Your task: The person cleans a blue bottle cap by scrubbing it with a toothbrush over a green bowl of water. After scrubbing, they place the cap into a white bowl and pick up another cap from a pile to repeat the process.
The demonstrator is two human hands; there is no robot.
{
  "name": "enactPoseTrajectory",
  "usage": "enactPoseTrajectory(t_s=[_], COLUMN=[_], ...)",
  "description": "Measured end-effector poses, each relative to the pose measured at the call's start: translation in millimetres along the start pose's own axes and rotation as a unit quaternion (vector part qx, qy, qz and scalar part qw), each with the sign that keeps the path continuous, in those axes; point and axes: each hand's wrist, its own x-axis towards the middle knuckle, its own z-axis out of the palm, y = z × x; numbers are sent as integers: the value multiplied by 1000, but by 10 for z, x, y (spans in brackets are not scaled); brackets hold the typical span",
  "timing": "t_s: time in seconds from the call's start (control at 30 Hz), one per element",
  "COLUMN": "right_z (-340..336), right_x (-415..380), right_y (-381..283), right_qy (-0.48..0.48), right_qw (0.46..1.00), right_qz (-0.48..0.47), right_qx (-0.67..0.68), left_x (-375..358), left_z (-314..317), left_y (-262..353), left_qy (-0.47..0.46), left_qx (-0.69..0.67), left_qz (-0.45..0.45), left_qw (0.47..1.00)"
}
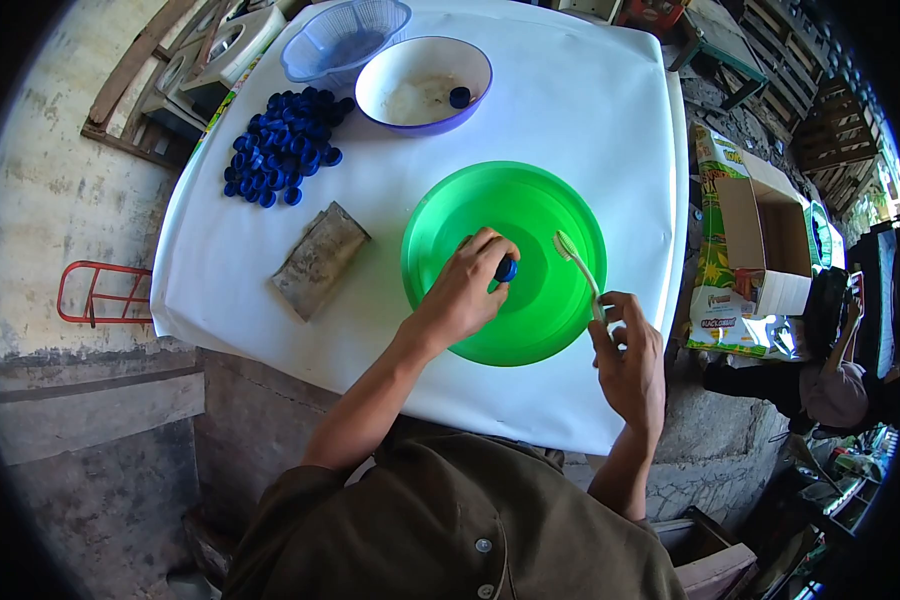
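Observation:
Over the green basin (pixel 450 215) my left hand (pixel 467 283) is closed on a dark blue bottle cap (pixel 506 269), pinched between thumb and fingers. My right hand (pixel 632 365) grips a toothbrush (pixel 583 268) by its handle at the basin's right rim. The brush's bristle head points up and left, apart from the cap. A purple-and-white bowl (pixel 410 62) stands beyond the basin, with one blue cap (pixel 460 97) inside it. To its left lies a heap of blue bottle caps (pixel 285 140) on the white-covered table (pixel 370 310).
A flat, worn greyish-brown packet or cloth (pixel 321 261) lies left of the basin. A translucent plastic basket (pixel 342 42) stands at the back left. Beyond the table's right edge are an open cardboard box (pixel 775 235) and a seated person (pixel 838 393). A red metal frame (pixel 98 292) is at the left wall.

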Motion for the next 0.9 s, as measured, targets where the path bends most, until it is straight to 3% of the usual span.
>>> enactPoseTrajectory(t_s=[0.13, 0.2, 0.4, 0.5, 0.53, 0.77, 0.9], right_z=[-77, -60, 215, 287, 244, 66, 186], right_x=[102, 160, 340, 396, 419, 353, 191], right_y=[-37, -69, -145, -123, -185, -216, -248], right_qy=[-15, -25, -71, -141, -184, -54, -49], right_qw=[983, 974, 949, 927, 928, 990, 991], right_qz=[-94, -108, -151, -157, -141, -112, -123], right_qx=[-155, -198, -269, -310, -293, -65, 30], left_x=[-10, -24, -83, -100, -104, -155, -151], left_z=[-46, -127, -188, -198, -193, -230, -204], left_y=[-15, 45, -47, -63, -94, -155, -107], left_qy=[70, 97, 147, 163, 167, 183, 154], left_qx=[-89, -50, -42, -77, -98, -188, -305], left_qz=[3, 24, 33, 47, 54, 51, 8], left_qw=[994, 994, 988, 982, 980, 964, 940])
